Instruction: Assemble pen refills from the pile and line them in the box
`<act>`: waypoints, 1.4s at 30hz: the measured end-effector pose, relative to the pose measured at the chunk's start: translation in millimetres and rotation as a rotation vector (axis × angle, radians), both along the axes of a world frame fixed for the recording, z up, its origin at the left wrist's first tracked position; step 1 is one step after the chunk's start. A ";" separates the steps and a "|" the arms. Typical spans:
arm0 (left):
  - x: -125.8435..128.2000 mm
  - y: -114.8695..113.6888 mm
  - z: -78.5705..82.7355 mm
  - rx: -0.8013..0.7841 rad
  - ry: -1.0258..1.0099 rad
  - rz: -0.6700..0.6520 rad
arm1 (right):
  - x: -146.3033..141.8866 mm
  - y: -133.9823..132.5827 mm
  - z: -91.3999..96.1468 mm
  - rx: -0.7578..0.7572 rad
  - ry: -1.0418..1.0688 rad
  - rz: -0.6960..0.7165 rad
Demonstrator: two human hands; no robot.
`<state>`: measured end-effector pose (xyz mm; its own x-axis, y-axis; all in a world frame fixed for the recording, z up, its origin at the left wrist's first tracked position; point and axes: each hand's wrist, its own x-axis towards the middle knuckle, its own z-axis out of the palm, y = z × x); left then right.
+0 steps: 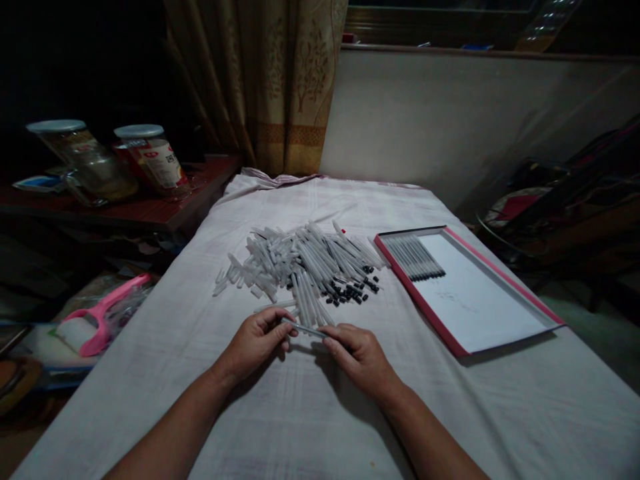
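Observation:
Between my two hands a slim pen point(306, 328) is stretched level, just in front of a heap of parts. My left hand point(263, 340) pinches its left end and my right hand point(357, 357) grips its right end; both ends are covered by fingers. Behind them lie translucent pen barrels point(315, 257), with pale pen caps point(270, 257) at the left of the heap. Small black plugs point(353, 292) are scattered at its right front. A shallow red-edged box lid point(495, 300) holds a row of pens point(414, 257) with black ends.
A white cloth point(300, 427) covers the table. To the left, a dark red side table point(200, 193) carries a glass jug point(100, 177) and lidded jars point(155, 160). A pink-handled object point(107, 317) lies lower left. A curtain point(270, 80) and wall point(400, 113) stand behind.

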<state>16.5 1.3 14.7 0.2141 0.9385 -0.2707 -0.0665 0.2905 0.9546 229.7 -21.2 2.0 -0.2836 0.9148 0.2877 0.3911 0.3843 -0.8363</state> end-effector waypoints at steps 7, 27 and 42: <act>3.6 -0.9 -1.6 -0.002 -0.017 0.062 | -5.1 -2.4 -3.6 0.031 -0.011 -0.036; -10.2 18.7 4.8 0.012 -0.138 0.188 | 94.5 61.2 39.0 0.177 -0.036 -0.633; -17.9 23.3 -3.0 -0.092 -0.258 0.156 | 229.2 171.8 10.1 -0.330 -0.600 -1.085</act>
<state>-1.4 24.6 11.7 0.1425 0.9394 -0.3117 -0.3534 0.3424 0.8705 458.9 150.7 12.1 0.6421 0.7611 0.0913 0.7193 -0.5570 -0.4151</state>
